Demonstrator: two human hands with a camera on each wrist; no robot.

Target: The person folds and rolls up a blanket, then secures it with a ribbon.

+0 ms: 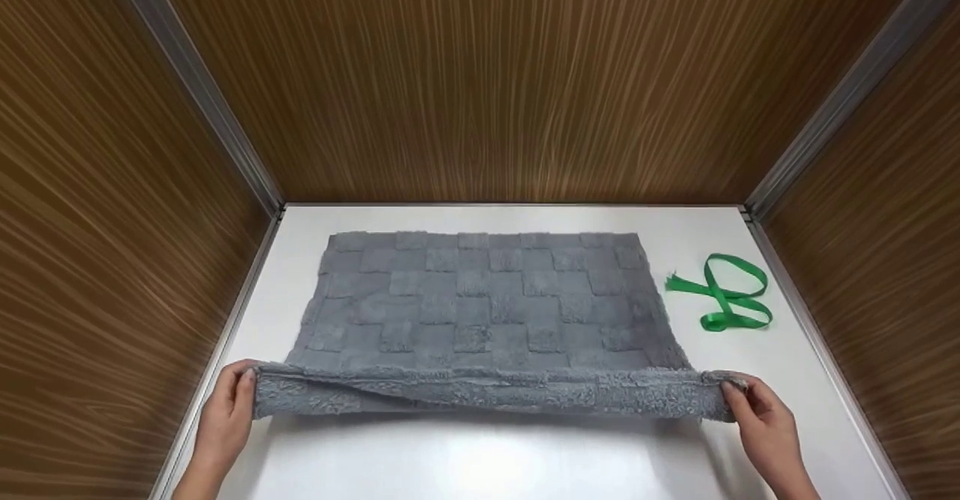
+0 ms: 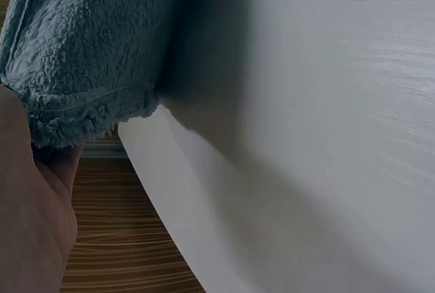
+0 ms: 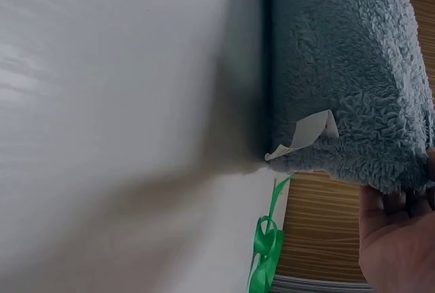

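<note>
A grey checkered towel (image 1: pixel 480 305) lies spread on the white table (image 1: pixel 480 462), its near edge lifted and curled over. My left hand (image 1: pixel 229 410) pinches the near left corner of the towel (image 2: pixel 75 55). My right hand (image 1: pixel 757 417) pinches the near right corner of the towel (image 3: pixel 353 69), where a small white label (image 3: pixel 306 133) hangs. Both corners are held just above the table.
A green ribbon (image 1: pixel 724 293) lies loosely looped on the table to the right of the towel; the ribbon (image 3: pixel 266 245) also shows in the right wrist view. Brown wood-grain walls (image 1: pixel 480 79) enclose the table on the left, back and right.
</note>
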